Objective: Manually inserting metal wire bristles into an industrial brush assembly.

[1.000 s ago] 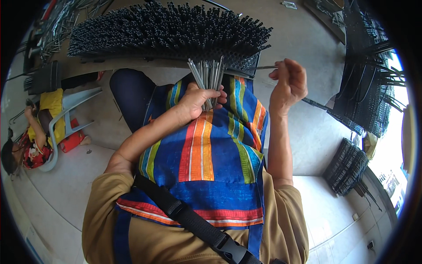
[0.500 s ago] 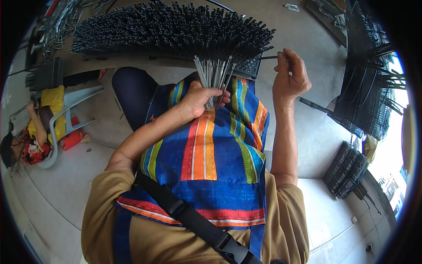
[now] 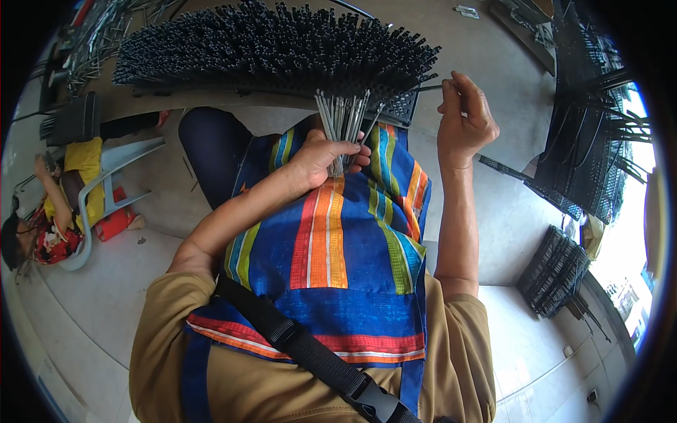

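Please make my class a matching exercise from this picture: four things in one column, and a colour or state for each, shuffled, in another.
Column one
1. Left hand
2. Right hand
3. Striped apron
4. Chair

Column two
A. Pale blue-grey, at the left of the view
B. Closed around a bundle of silvery rods
C. Mainly blue, with coloured bands
D. Pinching one thin dark rod

Right pairs: 1-B, 2-D, 3-C, 4-A

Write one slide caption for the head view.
Left hand clutching a bundle of metal rods, right hand pinching one thin rod.
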